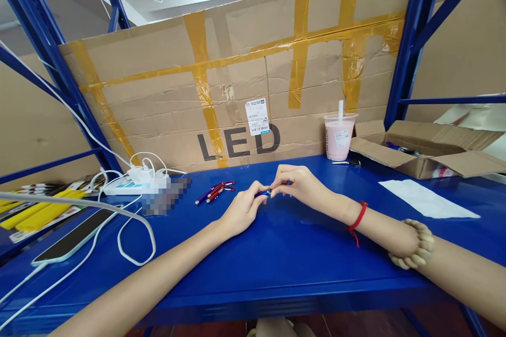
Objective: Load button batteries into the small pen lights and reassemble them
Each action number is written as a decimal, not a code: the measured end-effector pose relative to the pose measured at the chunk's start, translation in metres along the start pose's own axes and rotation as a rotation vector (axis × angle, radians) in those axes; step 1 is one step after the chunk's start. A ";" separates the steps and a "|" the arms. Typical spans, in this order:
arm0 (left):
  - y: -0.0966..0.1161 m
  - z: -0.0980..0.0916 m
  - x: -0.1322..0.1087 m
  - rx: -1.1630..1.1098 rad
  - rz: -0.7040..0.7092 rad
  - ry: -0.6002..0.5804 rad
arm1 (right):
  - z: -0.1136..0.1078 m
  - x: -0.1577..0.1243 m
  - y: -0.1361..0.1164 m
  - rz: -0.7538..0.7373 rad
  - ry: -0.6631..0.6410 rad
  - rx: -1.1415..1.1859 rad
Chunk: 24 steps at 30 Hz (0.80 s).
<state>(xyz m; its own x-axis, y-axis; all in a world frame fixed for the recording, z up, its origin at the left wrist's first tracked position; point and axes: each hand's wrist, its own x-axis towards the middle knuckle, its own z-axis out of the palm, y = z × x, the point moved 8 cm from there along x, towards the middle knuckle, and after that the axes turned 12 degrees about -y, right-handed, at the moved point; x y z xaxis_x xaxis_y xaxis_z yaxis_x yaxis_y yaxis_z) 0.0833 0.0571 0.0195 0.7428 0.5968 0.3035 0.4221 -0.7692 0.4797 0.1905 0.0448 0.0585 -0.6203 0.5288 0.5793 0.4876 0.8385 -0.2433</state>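
Observation:
Over the middle of the blue table [245, 268], my left hand [243, 209] pinches a small dark item [269, 191] with a metallic glint. It is mostly covered by fingers and too small to name. My right hand [298, 184] meets it from the other side, thumb and forefinger closed at its end. Red [215, 193] and blue-purple [205, 195] pen-like pieces with clips lie side by side on the table, left of my left hand.
A phone [77, 237], looping white cables [148, 231] and a power strip [126, 184] occupy the left. At the right are a pink drink cup [339, 138], an open cardboard box [422, 163] and white paper [427, 199]. Upright cardboard [166, 110] borders the back.

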 end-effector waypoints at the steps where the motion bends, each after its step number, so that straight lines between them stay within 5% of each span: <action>1: 0.001 0.000 0.000 0.000 0.008 0.001 | 0.000 0.000 0.002 0.019 -0.006 0.025; 24: 0.001 -0.002 -0.002 -0.049 0.067 0.038 | 0.039 -0.012 0.045 0.646 -0.201 0.635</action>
<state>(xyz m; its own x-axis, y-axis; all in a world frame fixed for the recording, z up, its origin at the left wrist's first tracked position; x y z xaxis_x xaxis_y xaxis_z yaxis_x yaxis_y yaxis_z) 0.0810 0.0563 0.0213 0.7478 0.5536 0.3666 0.3456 -0.7960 0.4970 0.1954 0.0810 0.0104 -0.4696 0.8814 0.0516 0.3847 0.2569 -0.8866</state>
